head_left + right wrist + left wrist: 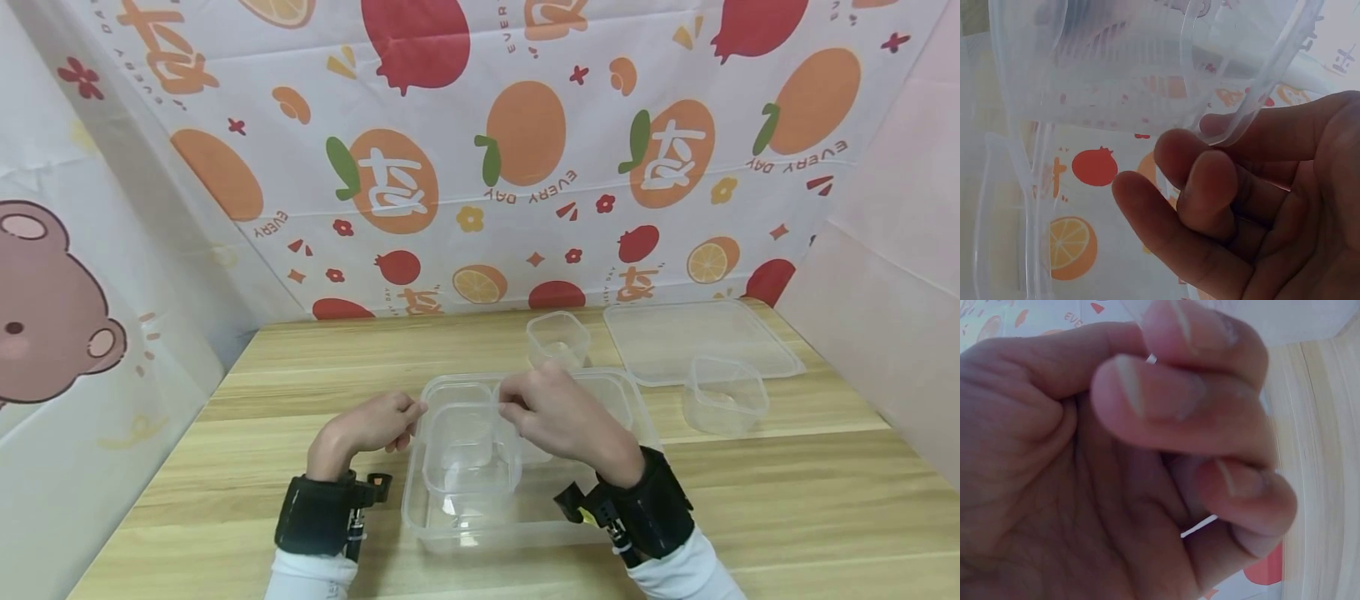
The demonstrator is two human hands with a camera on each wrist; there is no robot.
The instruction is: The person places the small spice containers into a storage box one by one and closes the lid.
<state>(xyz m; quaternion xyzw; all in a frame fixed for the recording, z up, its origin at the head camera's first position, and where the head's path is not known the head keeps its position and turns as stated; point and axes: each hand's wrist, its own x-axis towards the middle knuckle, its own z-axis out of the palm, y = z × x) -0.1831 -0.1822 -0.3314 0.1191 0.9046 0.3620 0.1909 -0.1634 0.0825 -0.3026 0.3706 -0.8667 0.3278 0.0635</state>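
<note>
Fruit-printed cloth [461, 283] hangs behind a wood-grain table [315, 375]. From where I stand, the held container [471, 479] is at the left part of the large tub [517, 535], above or partly inside it; clear walls prevent telling which. The right hand [566, 417] pinches its rim between thumb and finger; the left hand [367, 427] pinches a clear edge, apparently the same rim at the opposite corner. Assessed as light, thin-walled, slightly flexible and slick; best grip: opposite corners of the lip. All pieces noted: translucent, smooth plastic, corners rounded. A loose container [558, 340] stands behind the tub, another [724, 400] right of it; a flat lid [697, 337] lies behind-right.
</note>
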